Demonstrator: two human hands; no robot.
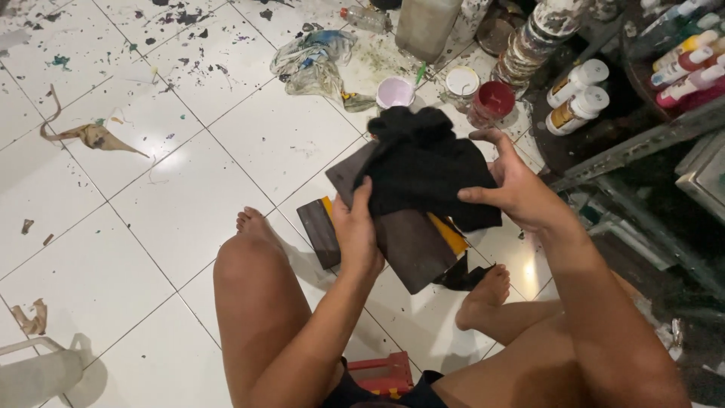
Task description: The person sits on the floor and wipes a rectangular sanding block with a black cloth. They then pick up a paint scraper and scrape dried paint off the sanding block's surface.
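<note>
The left hand [356,230] grips a dark brown rectangular board [411,245]; the right hand [513,185], at three o'clock, pinches a crumpled black cloth [427,162] over it, apparently wiping.

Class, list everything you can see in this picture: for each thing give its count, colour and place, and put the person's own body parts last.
Cloth: one, black, held in both hands.
Board: one, dark brown, under the cloth, in the left hand.
Block: one, dark, on the floor by the left hand.
Cups: three, lilac, white and red, on the floor beyond the cloth.
Bottles: several, white-capped, on the right shelf.
Plastic bag: one, clear, crumpled, top centre.
Floor: white tiles, paint-spattered.
Left hand: grips board and cloth.
Right hand: pinches the cloth.
</note>
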